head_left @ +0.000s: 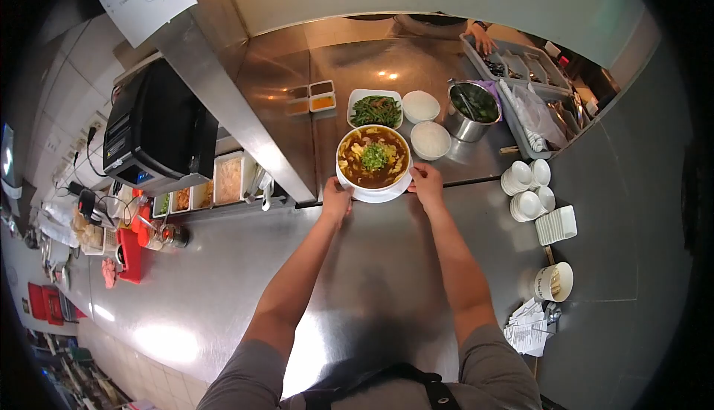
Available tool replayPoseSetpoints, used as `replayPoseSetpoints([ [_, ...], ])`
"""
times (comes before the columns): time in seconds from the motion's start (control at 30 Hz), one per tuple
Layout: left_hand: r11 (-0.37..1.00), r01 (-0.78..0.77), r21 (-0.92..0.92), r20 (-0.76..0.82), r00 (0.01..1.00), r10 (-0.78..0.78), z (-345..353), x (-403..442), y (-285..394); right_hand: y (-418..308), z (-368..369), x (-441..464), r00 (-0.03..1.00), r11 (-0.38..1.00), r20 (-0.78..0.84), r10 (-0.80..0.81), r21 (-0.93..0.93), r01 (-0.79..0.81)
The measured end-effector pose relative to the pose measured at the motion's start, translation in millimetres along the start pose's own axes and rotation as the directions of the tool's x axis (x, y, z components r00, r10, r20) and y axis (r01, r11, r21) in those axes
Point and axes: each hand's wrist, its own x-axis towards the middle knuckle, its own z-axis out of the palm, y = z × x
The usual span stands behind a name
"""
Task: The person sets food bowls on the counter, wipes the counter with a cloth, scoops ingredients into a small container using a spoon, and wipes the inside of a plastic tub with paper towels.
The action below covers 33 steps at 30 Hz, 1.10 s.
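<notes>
Gripping plate [376,196] | left hand [337,201], right hand [427,185]: fingers clamped on opposite edges | soup bowl [373,188] between fingers | greens [375,110] beyond them

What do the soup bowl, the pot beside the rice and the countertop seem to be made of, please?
Soup bowl: probably glazed ceramic, though perhaps melamine; smooth, white rim.
Pot: likely polished stainless steel, silvery with bright reflections.
Countertop: apparently brushed stainless steel, grey with blurred highlights.

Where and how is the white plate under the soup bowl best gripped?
Probably by opposite sides of its rim, left hand and right hand from the near side. The plate shows past the soup bowl there, and gripping both sides should keep it level.
</notes>
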Motion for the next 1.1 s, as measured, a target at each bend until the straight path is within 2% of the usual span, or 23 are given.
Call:
replayPoseSetpoints([
  [0.1,0.999,-0.005,-0.05,0.016,1.0,0.006,-1,8,4,0,5,5,0.997,0.998,-0.048,-0.063,0.009,0.063],
  [0.2,1.0,-0.002,0.014,0.022,1.0,0.002,-3,17,4,-2,9,3,0.995,0.999,-0.086,-0.044,0.001,0.044],
  [0.3,0.998,-0.034,0.043,0.038,0.999,0.032,-4,32,3,0,14,9,0.988,0.994,-0.119,-0.097,-0.053,0.091],
  [0.4,0.997,-0.043,0.063,-0.03,0.999,0.045,-1,33,-2,6,17,5,0.981,0.992,-0.147,-0.129,-0.012,0.128],
  [0.5,0.992,-0.114,-0.051,-0.124,0.986,0.107,0,-9,-9,26,17,-15,0.986,0.985,-0.155,-0.068,0.144,0.091],
  [0.57,0.987,-0.159,-0.032,-0.101,0.983,0.155,-7,-62,-15,21,13,-67,0.992,0.976,-0.112,-0.059,0.204,0.082],
  [0.6,0.982,-0.186,-0.01,0.047,0.981,0.186,-26,-86,-29,22,12,-94,0.994,0.98,-0.08,-0.075,0.179,0.088],
  [0.7,0.982,-0.158,0.1,0.06,0.987,0.152,-76,-186,-51,40,18,-158,0.999,0.991,0.028,-0.045,0.126,0.041],
  [0.73,0.987,-0.137,0.086,0.014,0.991,0.136,-89,-217,-62,31,22,-167,0.996,0.995,0.068,-0.049,0.094,0.043],
  [0.8,0.995,-0.091,0.041,-0.057,0.994,0.093,-126,-278,-76,-23,35,-207,0.989,0.999,0.144,-0.036,0.027,0.032],
  [0.87,0.998,-0.069,-0.01,-0.126,0.99,0.068,-163,-327,-89,-81,59,-219,0.934,0.96,0.234,-0.271,0.14,0.244],
  [0.93,0.998,-0.046,-0.047,-0.24,0.97,0.034,-194,-371,-93,-166,88,-242,0.889,0.93,0.291,-0.354,0.208,0.302],
  [1.0,0.99,-0.119,-0.076,-0.353,0.932,0.085,-221,-404,-103,-224,122,-264,0.756,0.843,0.376,-0.535,0.291,0.452],
  [1.07,0.978,-0.18,-0.102,-0.446,0.887,0.116,-242,-432,-113,-282,165,-302,0.609,0.765,0.464,-0.644,0.411,0.496],
  [1.1,0.971,-0.211,-0.114,-0.485,0.865,0.132,-253,-442,-116,-306,190,-317,0.573,0.742,0.473,-0.669,0.464,0.484],
])
